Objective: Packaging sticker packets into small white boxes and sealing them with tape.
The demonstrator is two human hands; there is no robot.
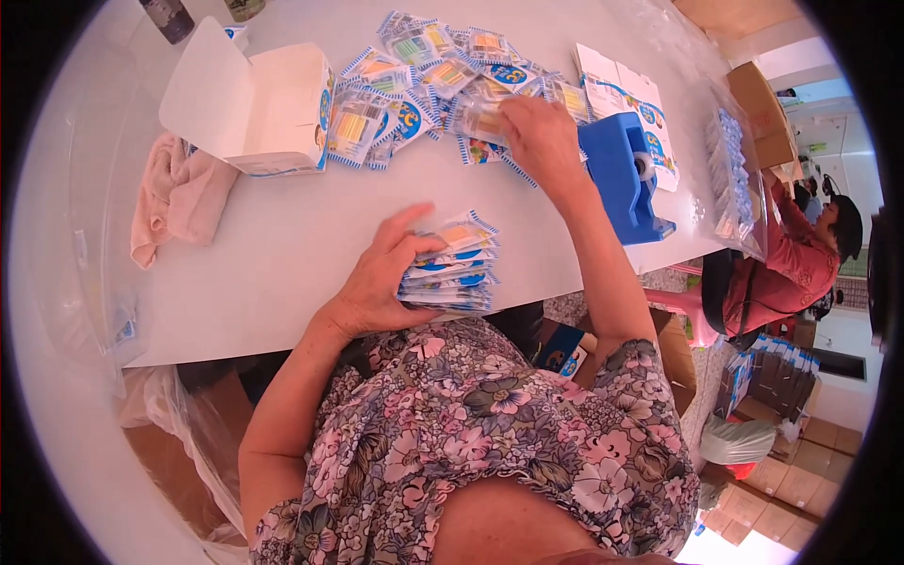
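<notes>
My left hand [372, 278] cups the left side of a neat stack of small clear sachets [450, 268] with blue-and-white edges. Its thumb side lies along the near side of the stack, with one finger raised and another reaching over the top. My right hand [544, 141] reaches into a loose pile of the same sachets [414, 89] at the far middle of the table. Its fingers are bent down onto a sachet [482, 122], and their tips are partly hidden. Coloured strips or sticks show through the clear fronts.
An open white carton [282, 108] stands far left beside a pink cloth [184, 193]. A blue tape dispenser [617, 174] sits right of my right hand, in front of flattened printed cartons [626, 89]. Further right is a tray of packets [730, 169]; a person in red [782, 264] sits beyond.
</notes>
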